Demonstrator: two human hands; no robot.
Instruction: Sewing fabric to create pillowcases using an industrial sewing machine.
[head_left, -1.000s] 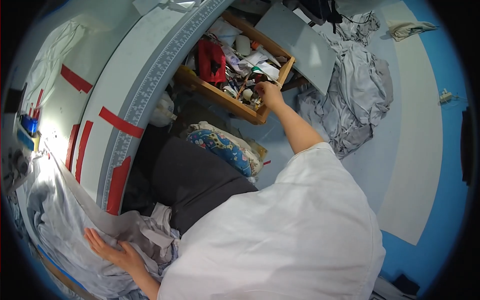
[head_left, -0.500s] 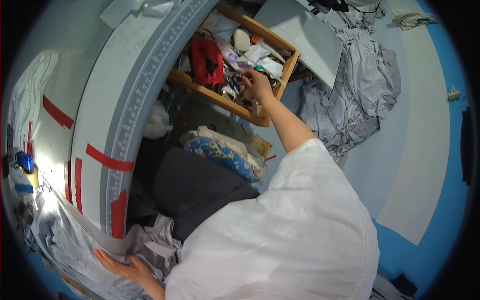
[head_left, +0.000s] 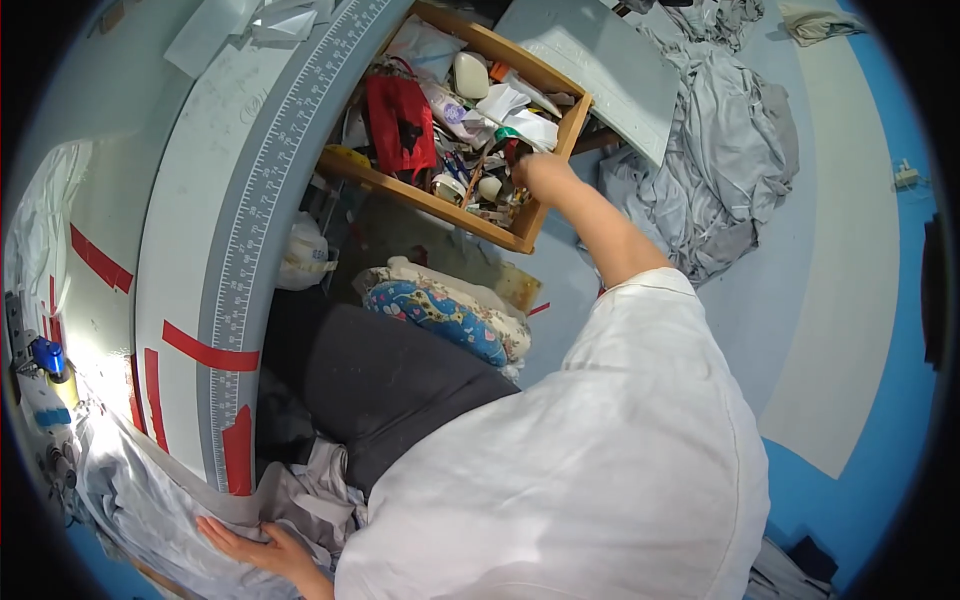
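Note:
My right hand (head_left: 548,181) reaches into an open wooden drawer (head_left: 571,130) at its near right corner. Its fingers are bent down and pressed together among the small items there; what they pinch, if anything, is hidden. Near it lie a white oval piece (head_left: 489,187), crumpled white paper (head_left: 503,103) and a red pouch (head_left: 402,122). A cream-coloured oval case (head_left: 470,76) sits farther back. At lower left my left hand (head_left: 262,553) rests on grey fabric (head_left: 165,515), fingers stretched out and flat.
A grey worktop with a measuring scale (head_left: 255,210) and red tape strips (head_left: 210,346) runs along the left. A lamp glows beside a blue-topped part (head_left: 47,354). Below the drawer is a patterned cushion (head_left: 440,315). Heaped grey cloth (head_left: 725,160) lies right on the floor.
My right hand has shifted a little right and down within the drawer, uncovering the white oval piece. My left hand stays on the fabric. The whole view has tilted slightly.

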